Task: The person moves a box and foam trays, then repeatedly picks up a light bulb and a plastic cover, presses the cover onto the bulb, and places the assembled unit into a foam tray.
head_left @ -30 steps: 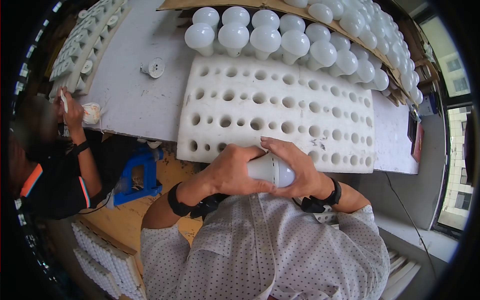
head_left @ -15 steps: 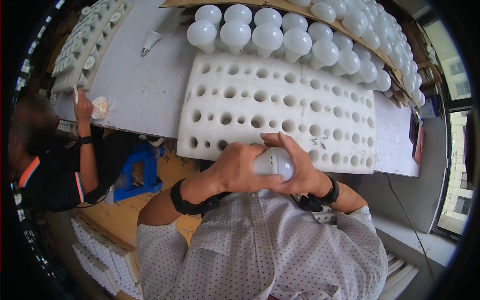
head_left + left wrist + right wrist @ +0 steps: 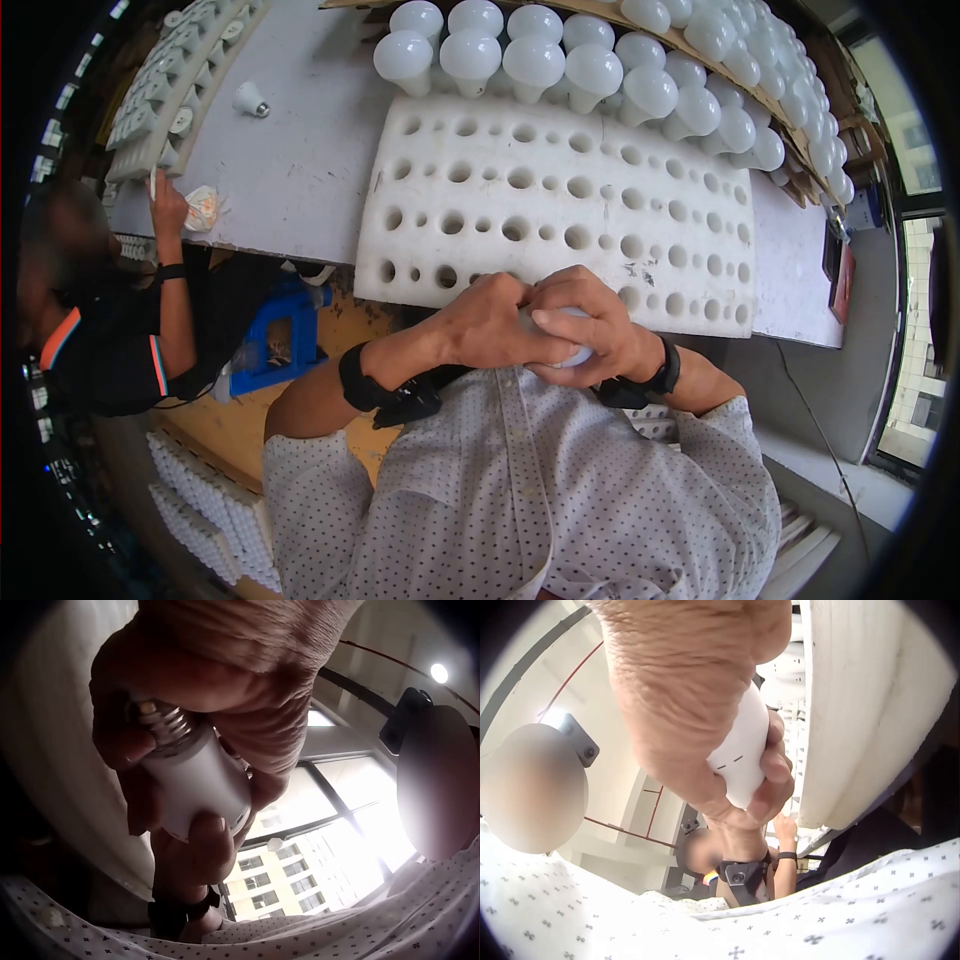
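A white LED bulb (image 3: pixel 573 352) with a metal screw base is held between both hands in front of the shirt, mostly covered by fingers in the head view. My left hand (image 3: pixel 495 325) curls its fingers about the screw-base end, as the left wrist view of the bulb (image 3: pixel 199 784) shows. Round the wide end, my right hand (image 3: pixel 603 335) grips with thumb and fingers; small slots mark the bulb's housing (image 3: pixel 742 746) in the right wrist view. Just beyond the hands lies a white foam block (image 3: pixel 550 160) with rows of round holes.
Rows of bulbs (image 3: pixel 470 58) stand behind the block, with more on a cardboard layer (image 3: pixel 690 68). A loose bulb (image 3: pixel 250 99) lies on the table (image 3: pixel 300 160). At left sits another person (image 3: pixel 120 340) beside a filled foam rack (image 3: pixel 165 100) and a blue stool (image 3: pixel 275 335).
Both hands have closed further over the bulb, which shows less now. The loose bulb on the table has rolled left and turned round. The other person's hand has shifted right.
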A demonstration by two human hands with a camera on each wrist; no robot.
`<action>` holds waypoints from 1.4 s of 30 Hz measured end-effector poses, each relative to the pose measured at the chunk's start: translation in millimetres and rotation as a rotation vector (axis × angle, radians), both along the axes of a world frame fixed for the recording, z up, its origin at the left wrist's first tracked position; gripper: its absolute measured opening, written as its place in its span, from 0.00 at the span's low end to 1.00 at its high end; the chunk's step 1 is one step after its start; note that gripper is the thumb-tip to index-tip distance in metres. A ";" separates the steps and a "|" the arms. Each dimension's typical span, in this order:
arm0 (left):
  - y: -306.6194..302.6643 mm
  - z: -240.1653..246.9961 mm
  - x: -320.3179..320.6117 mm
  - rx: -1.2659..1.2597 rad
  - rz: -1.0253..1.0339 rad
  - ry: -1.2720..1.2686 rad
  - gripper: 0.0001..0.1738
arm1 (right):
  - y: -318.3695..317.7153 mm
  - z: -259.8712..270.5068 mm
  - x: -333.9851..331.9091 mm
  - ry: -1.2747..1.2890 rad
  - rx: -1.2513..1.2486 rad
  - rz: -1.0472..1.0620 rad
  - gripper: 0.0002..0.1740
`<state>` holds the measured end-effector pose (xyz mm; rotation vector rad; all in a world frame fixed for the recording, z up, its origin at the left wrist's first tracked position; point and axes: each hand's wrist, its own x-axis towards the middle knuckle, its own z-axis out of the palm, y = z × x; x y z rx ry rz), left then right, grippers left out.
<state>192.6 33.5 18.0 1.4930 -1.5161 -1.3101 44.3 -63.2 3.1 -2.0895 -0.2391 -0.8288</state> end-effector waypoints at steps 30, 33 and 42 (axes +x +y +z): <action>66.2 -55.8 83.5 -0.188 0.916 -0.009 0.27 | -87.4 83.2 118.2 0.051 -0.189 -0.336 0.40; 67.1 -59.5 78.2 -0.161 0.954 0.025 0.27 | -82.5 69.4 157.8 0.084 -0.278 -0.316 0.40; 63.8 -61.2 74.5 -0.169 1.027 0.016 0.26 | -63.3 46.9 182.6 0.225 -0.273 -0.210 0.38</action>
